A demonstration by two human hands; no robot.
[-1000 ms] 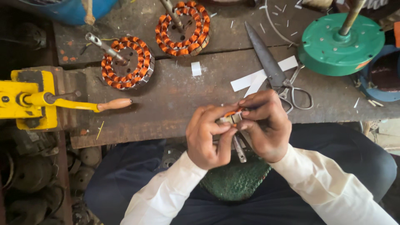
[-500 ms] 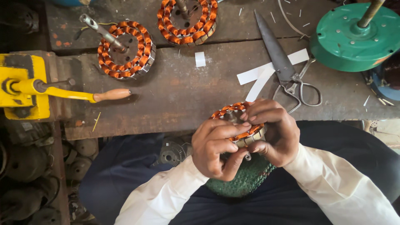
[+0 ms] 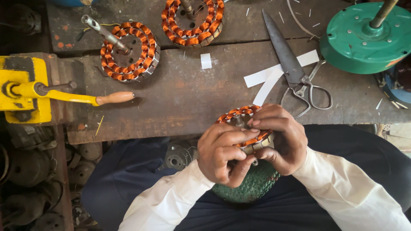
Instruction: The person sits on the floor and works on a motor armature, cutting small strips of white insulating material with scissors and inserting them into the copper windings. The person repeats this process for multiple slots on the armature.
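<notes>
A: Status of the hands?

B: A copper-wound stator [image 3: 245,124] is gripped by both, held over the lap just at the near edge of the tabletop [image 3: 184,94]. Left hand [image 3: 222,154] is clenched around its near side, fingers curled across the top. Right hand [image 3: 280,134] is clamped on the far and right side, fingertips laid over the windings.

A: Anything under it?

B: A green round housing [image 3: 252,188] is seen directly below, resting on the lap, partly hidden by the hands.

A: Rest of the tabletop?

B: Two more wound stators are laid at the far side, one left [image 3: 128,51], one centre [image 3: 192,21]. Large scissors [image 3: 291,68] are placed over white paper strips [image 3: 265,79], right of centre. A green motor cover [image 3: 364,38] is set far right. A yellow tool with a wooden handle [image 3: 38,92] is positioned at the left edge.
</notes>
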